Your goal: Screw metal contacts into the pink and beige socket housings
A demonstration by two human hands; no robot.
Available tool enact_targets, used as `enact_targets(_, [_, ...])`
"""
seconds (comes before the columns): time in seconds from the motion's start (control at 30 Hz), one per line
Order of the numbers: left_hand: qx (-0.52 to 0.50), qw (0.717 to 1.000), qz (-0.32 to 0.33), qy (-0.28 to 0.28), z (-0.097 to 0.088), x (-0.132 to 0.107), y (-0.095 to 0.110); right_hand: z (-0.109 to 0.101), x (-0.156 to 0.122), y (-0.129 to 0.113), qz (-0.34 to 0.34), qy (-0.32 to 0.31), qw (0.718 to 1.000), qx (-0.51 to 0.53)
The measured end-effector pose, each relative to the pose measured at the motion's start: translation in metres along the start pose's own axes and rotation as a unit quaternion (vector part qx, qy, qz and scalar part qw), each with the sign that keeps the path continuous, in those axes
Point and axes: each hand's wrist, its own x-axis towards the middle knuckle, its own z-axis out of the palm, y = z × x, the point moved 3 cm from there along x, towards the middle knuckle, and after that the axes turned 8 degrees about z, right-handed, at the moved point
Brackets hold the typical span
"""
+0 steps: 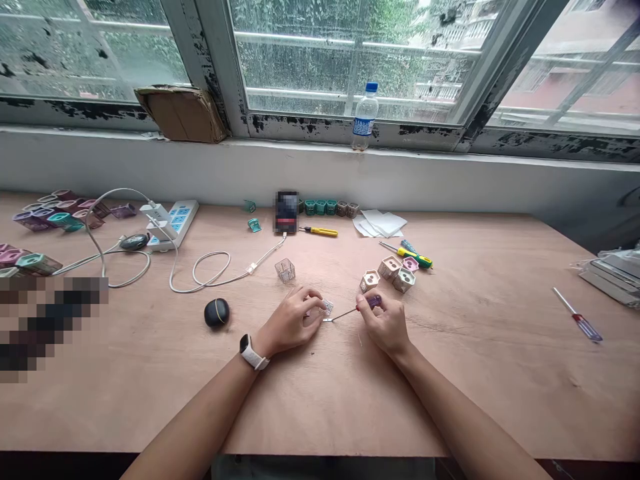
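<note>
My left hand (290, 321) rests on the plywood table (500, 400), its fingers shut on a small clear plastic part (327, 307). In my right hand (384, 325) is a small purple-handled screwdriver (373, 302), whose thin shaft points left, its tip close to the clear part. Just beyond that hand sit several small cube-shaped plastic housings (390, 267) in beige and pink. An empty-looking clear plastic cube (285, 271) stands farther ahead of my left hand. A smartwatch (253, 352) circles my left wrist.
A black oval case (217, 312) lies left of my hands. Farther back are a white power strip (173, 225) with white cables, a blurred phone (287, 212), coloured plastic housings (50, 217), and yellow (320, 231), green-yellow (415, 257), and red-handled (580, 325) screwdrivers.
</note>
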Motion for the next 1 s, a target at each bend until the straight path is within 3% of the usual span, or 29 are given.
enact_targets(0.5, [0.024, 0.999, -0.032, 0.012, 0.0013, 0.0007, -0.002, -0.0059, 0.0017, -0.006, -0.021, 0.007, 1.0, 0.021])
enact_targets(1.0, [0.017, 0.999, -0.032, 0.019, 0.0027, 0.0008, -0.0018, 0.0017, -0.0006, -0.0094, -0.033, -0.051, 0.997, 0.051])
